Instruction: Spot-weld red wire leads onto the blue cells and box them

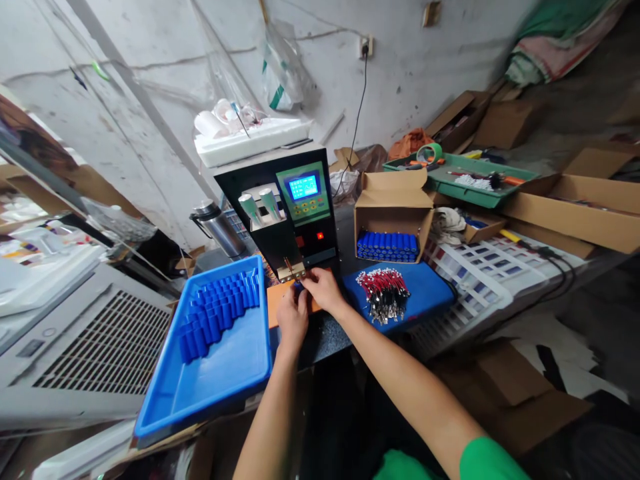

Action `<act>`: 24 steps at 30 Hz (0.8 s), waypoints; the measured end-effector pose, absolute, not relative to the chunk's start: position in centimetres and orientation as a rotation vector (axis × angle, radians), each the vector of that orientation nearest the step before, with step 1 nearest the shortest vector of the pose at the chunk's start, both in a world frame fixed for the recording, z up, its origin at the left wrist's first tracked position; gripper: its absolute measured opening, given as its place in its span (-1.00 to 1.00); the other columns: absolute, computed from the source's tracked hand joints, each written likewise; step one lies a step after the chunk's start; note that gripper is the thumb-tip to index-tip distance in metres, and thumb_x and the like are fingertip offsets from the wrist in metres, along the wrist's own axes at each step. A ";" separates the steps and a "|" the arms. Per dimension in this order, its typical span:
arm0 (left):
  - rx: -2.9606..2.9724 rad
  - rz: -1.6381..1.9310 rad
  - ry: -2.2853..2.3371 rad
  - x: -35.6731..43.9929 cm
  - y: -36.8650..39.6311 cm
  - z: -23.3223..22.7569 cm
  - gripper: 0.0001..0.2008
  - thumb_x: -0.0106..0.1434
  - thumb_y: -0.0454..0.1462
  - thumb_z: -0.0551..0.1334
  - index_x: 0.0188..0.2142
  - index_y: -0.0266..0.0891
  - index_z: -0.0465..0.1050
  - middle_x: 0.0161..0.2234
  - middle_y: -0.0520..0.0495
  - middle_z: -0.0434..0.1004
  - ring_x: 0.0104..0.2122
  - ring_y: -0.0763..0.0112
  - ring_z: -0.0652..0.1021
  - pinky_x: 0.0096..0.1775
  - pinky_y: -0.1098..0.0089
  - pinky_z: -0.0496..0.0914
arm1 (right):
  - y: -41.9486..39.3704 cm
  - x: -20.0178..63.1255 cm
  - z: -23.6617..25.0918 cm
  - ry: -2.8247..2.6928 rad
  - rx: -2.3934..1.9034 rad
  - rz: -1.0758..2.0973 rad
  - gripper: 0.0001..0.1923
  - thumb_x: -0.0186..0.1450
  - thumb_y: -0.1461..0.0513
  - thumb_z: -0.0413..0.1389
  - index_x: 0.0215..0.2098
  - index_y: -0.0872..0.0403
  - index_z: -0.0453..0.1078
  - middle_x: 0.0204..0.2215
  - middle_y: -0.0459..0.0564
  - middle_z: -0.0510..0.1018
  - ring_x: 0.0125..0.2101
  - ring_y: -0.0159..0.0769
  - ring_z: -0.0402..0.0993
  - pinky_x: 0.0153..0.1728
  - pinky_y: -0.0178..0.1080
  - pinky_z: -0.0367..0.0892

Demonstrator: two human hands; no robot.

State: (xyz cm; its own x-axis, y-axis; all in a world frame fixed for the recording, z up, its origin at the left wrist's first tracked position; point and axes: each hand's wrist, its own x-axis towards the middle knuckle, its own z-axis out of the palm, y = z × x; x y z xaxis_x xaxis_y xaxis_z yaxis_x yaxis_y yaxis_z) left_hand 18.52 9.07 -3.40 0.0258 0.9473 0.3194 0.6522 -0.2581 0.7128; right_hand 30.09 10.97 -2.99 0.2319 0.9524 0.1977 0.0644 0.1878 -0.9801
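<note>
My left hand (pixel 292 313) has its fingers closed around a small blue cylindrical battery cell (pixel 299 287), mostly covered by the fingers. Close against it, my right hand (pixel 323 289) pinches at the same spot; what lies in its fingertips is too small to make out. Both hands are directly below the thin copper-coloured electrodes (pixel 289 265) of a black spot welder (pixel 313 227) with a lit blue display (pixel 303 187). Under the hands lies an orange block (pixel 273 303). To the right, a bundle of red and black wire leads (pixel 384 293) rests on a blue pad (pixel 425 287).
A blue tray (pixel 225 370) with rows of blue cells stands at left. Behind the wires, a cardboard box (pixel 393 199) holds more cells. A steel flask (pixel 220 229) stands left of the welder. A green tray (pixel 493 198) and white crate (pixel 470 287) are at right.
</note>
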 end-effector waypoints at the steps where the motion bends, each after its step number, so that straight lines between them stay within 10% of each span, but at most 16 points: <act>1: 1.942 1.091 1.633 18.5 9.0 -3.4 -0.68 0.32 -0.10 0.10 -0.11 -0.24 0.45 -0.31 -0.13 0.55 -0.33 0.25 0.53 -0.30 0.33 0.29 | 10.9 30.2 -3.0 -1.148 -1.195 0.882 -0.87 0.25 0.17 0.15 -0.38 0.08 0.45 -0.41 -0.07 0.57 -0.36 -0.25 0.49 -0.32 -0.30 0.33; 24: 2.020 1.421 1.388 17.2 5.8 -4.2 -0.70 0.32 -0.11 0.16 -0.11 -0.27 0.48 -0.16 -0.19 0.52 -0.17 0.29 0.54 -0.12 0.28 0.43 | 9.1 32.4 -2.3 -0.938 -1.048 1.255 -0.72 0.13 0.07 0.18 -0.53 0.12 0.35 -0.72 -0.13 0.35 -0.72 -0.48 0.16 -0.70 -0.43 0.04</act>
